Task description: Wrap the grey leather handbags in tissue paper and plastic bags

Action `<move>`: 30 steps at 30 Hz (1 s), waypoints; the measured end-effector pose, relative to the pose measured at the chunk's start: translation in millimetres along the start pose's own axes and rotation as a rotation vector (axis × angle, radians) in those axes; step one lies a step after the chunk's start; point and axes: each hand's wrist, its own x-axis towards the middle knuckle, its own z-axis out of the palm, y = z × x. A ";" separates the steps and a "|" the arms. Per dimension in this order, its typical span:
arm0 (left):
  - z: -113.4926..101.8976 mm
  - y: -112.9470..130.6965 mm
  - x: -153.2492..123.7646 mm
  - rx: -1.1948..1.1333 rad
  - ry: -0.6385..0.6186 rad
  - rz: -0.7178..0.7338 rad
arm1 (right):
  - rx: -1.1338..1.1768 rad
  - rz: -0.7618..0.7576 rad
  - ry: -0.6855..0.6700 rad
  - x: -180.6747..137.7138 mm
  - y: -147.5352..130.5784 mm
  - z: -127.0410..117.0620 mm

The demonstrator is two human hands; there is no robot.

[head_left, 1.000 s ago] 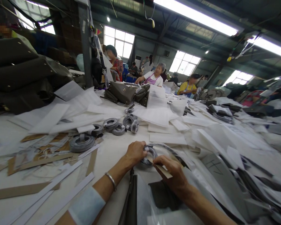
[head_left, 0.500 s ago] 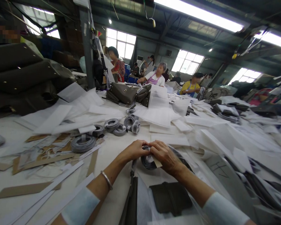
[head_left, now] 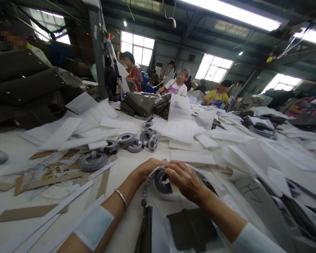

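Observation:
A dark bag (head_left: 192, 228) lies in front of me, partly under clear plastic. From its left side rises a handle wrapped in clear film (head_left: 146, 186), arching up to my hands. My left hand (head_left: 151, 166) is closed at the top of this arch, its fingertips mostly hidden. Beside it my right hand (head_left: 183, 177) has its fingers curled over the edge of a dark coiled strap (head_left: 160, 184) inside the arch. A tan paper strip (head_left: 174, 188) shows below the right fingers. Both hands meet at the top.
Several wrapped strap coils (head_left: 93, 161) lie ahead and left. Cardboard strips (head_left: 28, 213) and white foam sheets (head_left: 179, 131) spread over the table (head_left: 126, 165). Dark bags (head_left: 139, 104) are piled at the back, beside a post (head_left: 97, 52). A grey board (head_left: 252, 193) stands right. Co-workers sit beyond.
The film-wrapped handle now arches higher and further left around the coil. My hands remain together near the top. The view has shifted slightly.

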 end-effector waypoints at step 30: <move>32.1 40.2 -26.9 0.654 0.285 0.355 | 0.920 1.055 0.028 3.5 21.0 -4.1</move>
